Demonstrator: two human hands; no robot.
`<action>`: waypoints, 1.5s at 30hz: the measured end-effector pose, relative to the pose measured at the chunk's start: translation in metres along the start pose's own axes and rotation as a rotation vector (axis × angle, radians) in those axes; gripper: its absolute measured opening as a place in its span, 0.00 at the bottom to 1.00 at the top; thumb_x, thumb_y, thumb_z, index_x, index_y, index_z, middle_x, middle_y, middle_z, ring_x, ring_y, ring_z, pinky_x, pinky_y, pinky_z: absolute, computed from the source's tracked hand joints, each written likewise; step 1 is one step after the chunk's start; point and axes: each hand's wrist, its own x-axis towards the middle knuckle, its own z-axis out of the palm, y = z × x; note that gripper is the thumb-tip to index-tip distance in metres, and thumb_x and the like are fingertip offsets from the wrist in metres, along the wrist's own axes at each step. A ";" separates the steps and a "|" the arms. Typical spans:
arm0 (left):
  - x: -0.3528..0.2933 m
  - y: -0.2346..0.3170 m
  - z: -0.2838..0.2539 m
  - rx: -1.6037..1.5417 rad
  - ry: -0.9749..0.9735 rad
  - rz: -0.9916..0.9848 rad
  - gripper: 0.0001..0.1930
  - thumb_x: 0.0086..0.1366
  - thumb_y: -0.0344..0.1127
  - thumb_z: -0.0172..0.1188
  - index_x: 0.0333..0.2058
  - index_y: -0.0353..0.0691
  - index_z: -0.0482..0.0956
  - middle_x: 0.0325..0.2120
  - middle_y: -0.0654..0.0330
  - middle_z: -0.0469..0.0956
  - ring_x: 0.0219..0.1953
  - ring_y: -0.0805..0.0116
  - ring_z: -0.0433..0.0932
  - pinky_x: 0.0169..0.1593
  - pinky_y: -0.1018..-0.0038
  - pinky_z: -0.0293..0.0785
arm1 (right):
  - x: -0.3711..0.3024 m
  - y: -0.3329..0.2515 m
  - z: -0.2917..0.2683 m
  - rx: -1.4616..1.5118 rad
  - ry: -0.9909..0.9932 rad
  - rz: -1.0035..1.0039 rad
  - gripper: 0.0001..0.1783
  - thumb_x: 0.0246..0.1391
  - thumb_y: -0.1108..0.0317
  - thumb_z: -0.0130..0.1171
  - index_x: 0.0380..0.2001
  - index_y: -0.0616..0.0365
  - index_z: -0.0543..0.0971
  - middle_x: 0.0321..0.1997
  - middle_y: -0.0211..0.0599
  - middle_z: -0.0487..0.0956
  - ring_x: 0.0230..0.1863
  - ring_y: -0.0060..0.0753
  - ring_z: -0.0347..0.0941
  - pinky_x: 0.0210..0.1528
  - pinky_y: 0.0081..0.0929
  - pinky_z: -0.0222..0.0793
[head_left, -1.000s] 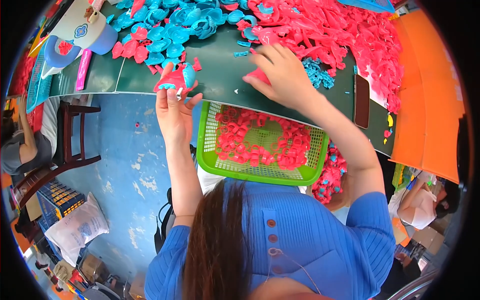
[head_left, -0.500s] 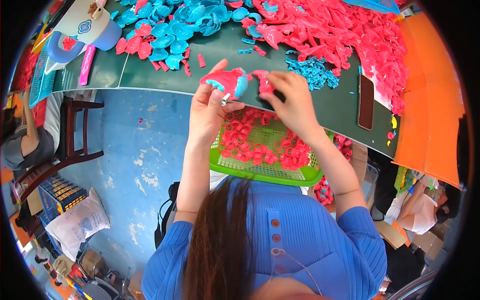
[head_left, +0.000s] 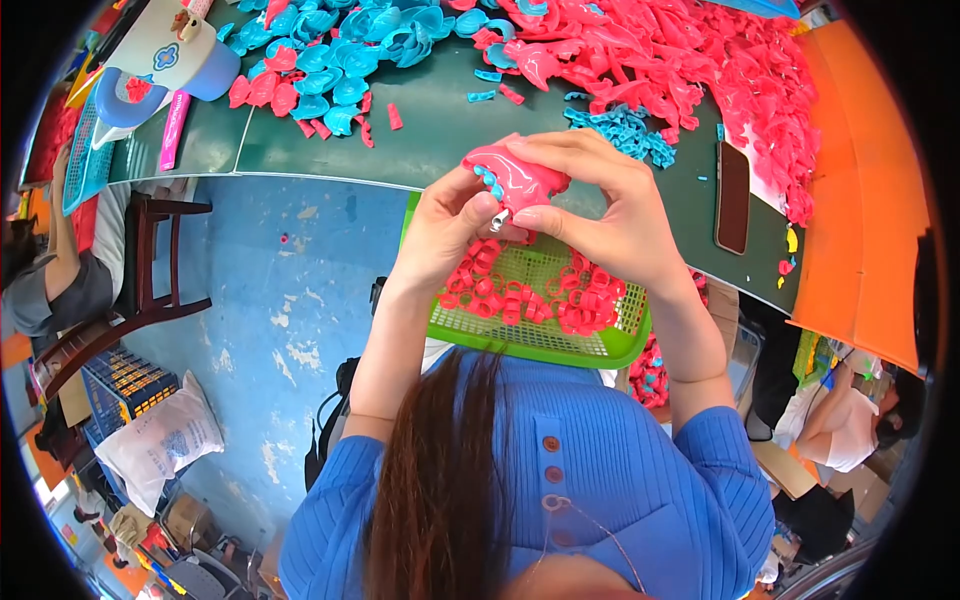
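Note:
Over the table's near edge, both hands hold one assembled shell (head_left: pixel 522 178) of glossy pink plastic with a teal scalloped strip inside. My left hand (head_left: pixel 446 222) grips its left end, thumb underneath. Curled over the top and right side, my right hand (head_left: pixel 618 205) has its thumb pressed to the lower edge. A small silver thing (head_left: pixel 499 220) shows beside my left thumb; whether it is a ring or a part I cannot tell. Below sits a green basket (head_left: pixel 632 352) with several pink ring-shaped pieces (head_left: pixel 588 305).
A large heap of pink parts (head_left: pixel 640 60) covers the table's far right. Teal shells (head_left: pixel 345 55) lie at the far left, small teal pieces (head_left: pixel 630 135) nearer. A phone (head_left: pixel 732 200) rests at right. A white-and-blue container (head_left: pixel 190 60) and a pink marker (head_left: pixel 174 132) stand left.
Both hands have come together, and the left one has moved right with the shell. The small pink piece that was in my right hand is now against the shell, mostly hidden by fingers.

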 end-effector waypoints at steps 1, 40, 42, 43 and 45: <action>0.000 0.000 0.001 -0.003 -0.001 -0.002 0.30 0.59 0.43 0.58 0.56 0.36 0.61 0.47 0.58 0.71 0.45 0.68 0.74 0.42 0.71 0.77 | -0.001 0.000 0.000 0.001 0.000 0.000 0.25 0.37 0.69 0.66 0.44 0.59 0.76 0.45 0.41 0.76 0.46 0.35 0.70 0.51 0.30 0.62; 0.026 -0.035 0.048 0.199 0.205 0.036 0.31 0.56 0.34 0.61 0.56 0.31 0.60 0.41 0.56 0.74 0.42 0.69 0.75 0.45 0.73 0.74 | -0.051 0.032 -0.007 -0.048 0.332 0.053 0.32 0.35 0.73 0.68 0.50 0.59 0.72 0.49 0.42 0.72 0.48 0.38 0.71 0.49 0.28 0.66; 0.029 -0.034 0.051 0.112 0.195 -0.032 0.32 0.56 0.33 0.62 0.57 0.32 0.58 0.42 0.56 0.74 0.41 0.69 0.75 0.44 0.73 0.74 | -0.055 0.034 -0.018 -0.035 0.280 0.047 0.33 0.35 0.73 0.68 0.50 0.59 0.71 0.51 0.42 0.71 0.49 0.37 0.71 0.50 0.28 0.66; 0.030 -0.033 0.055 0.090 0.176 -0.037 0.32 0.55 0.33 0.62 0.57 0.33 0.58 0.43 0.56 0.73 0.41 0.69 0.75 0.45 0.73 0.74 | -0.057 0.035 -0.023 -0.027 0.224 0.041 0.34 0.36 0.73 0.68 0.51 0.60 0.70 0.52 0.42 0.70 0.50 0.36 0.70 0.52 0.28 0.65; 0.033 -0.032 0.060 0.070 0.155 -0.045 0.33 0.55 0.33 0.63 0.57 0.34 0.59 0.44 0.55 0.72 0.40 0.70 0.75 0.45 0.74 0.75 | -0.064 0.040 -0.022 0.106 0.280 0.090 0.33 0.37 0.74 0.67 0.51 0.61 0.69 0.52 0.43 0.70 0.51 0.36 0.69 0.54 0.29 0.64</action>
